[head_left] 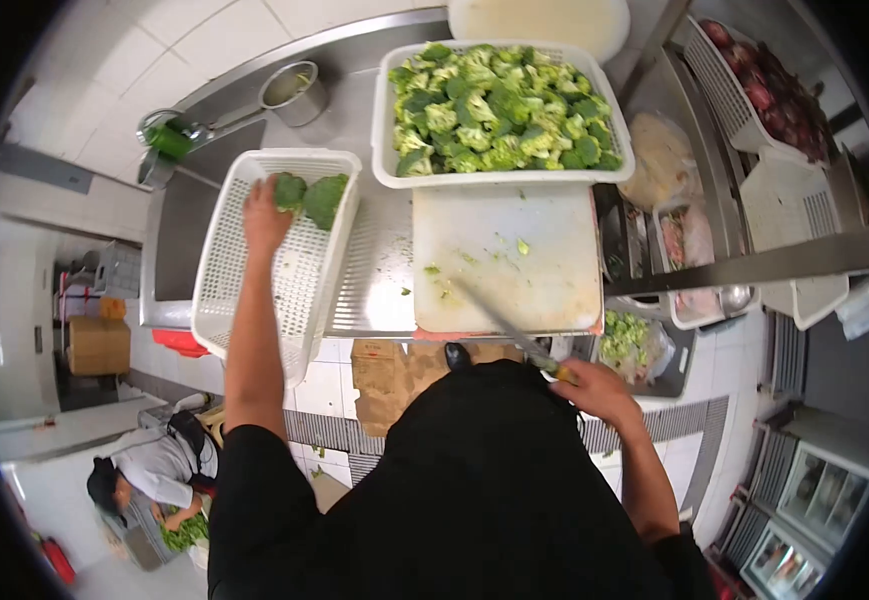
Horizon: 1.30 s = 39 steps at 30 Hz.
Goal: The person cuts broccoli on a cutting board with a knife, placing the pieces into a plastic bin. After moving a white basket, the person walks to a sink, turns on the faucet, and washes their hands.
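Our left hand [266, 215] reaches into a long white perforated plastic basket [219, 280], close against two domed dark-green broccoli heads [325, 200] at its far end; we cannot tell how far it is open or whether it grips one. Our right hand [599, 392] is closed around a long grey metal knife [504, 322], its blade slanting over a rectangular white cutting board [544, 230].

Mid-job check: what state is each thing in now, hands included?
Left hand: at the broccoli heads, grip unclear
Right hand: closed around the knife handle
Knife: held, blade slanting over the board's near edge
Broccoli heads: look uncut
Near basket: upright, two heads visible
Far basket: heaped with cut florets
Cutting board: flat, scattered with green scraps
Metal pot: uncovered, contents unclear
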### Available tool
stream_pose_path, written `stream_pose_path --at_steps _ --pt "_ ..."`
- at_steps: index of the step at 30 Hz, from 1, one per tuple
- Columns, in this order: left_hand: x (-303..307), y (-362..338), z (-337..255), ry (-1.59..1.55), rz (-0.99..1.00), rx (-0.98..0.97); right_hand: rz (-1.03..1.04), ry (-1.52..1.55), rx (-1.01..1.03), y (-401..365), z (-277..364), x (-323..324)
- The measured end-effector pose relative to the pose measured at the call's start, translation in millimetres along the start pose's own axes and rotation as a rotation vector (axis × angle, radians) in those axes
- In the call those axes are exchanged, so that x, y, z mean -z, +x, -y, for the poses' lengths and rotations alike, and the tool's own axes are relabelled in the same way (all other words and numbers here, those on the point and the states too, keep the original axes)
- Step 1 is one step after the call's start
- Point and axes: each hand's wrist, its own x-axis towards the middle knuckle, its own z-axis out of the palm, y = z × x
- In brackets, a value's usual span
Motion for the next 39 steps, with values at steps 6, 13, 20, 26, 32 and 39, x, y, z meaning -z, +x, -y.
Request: stream_pose_path --at_steps 6,13,20,26,32,39 --pt "-23.4 27.0 47.2 -0.088 0.314 -0.102 -0.01 0.388 -0.066 92.0 59.8 -74.8" --pt "-23.5 28.6 37.0 -0.235 0.235 -0.103 -0.426 0.857 -0.371 26.8 0.9 -91.0" --pt "-28.9 23.7 55.0 -0.214 0.082 -0.154 -0.744 0.036 -0.585 -56.3 -72.8 -109.2" --pt "-30.3 16.6 95.3 -0.588 -0.286 0.216 -0.726 0.305 -0.369 -36.6 -58.9 -84.9" --pt "115.4 -3.4 -20.8 -1.361 -0.203 0.578 -0.562 0.181 -0.169 -7.4 -24.6 -36.6" --pt "82.5 -76.1 -169.6 -1.545 0.356 0.576 -0.459 0.154 0.123 8.2 0.0 4.2"
